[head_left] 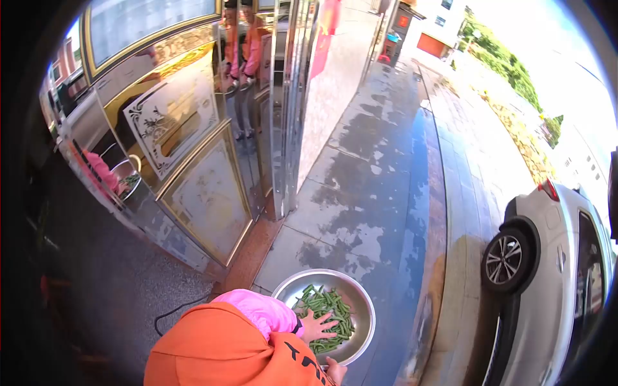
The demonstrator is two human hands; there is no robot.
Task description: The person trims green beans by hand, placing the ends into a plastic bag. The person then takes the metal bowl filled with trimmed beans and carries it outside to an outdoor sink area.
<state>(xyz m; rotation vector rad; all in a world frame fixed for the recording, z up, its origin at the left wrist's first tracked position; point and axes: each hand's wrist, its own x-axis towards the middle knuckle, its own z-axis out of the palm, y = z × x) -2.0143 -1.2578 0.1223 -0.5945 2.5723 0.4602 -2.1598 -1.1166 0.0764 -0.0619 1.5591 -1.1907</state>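
Note:
A wide metal bowl [365, 302] at the bottom centre holds many green bean pieces [344, 315]. Out of a pink sleeve, my left hand [317, 327] reaches over the rim and lies on the beans, palm down with the fingers spread. At the near edge of the bowl, my right hand [335, 371] grips the rim; only part of it shows, and the orange garment [212, 347] hides the rest.
A shiny metal door [206, 186] on the left mirrors the pink sleeve and bowl. Wet paving [360, 193] runs away beyond the bowl. On the right stands a silver car [547, 225]. A dark cable [168, 313] lies on the floor at left.

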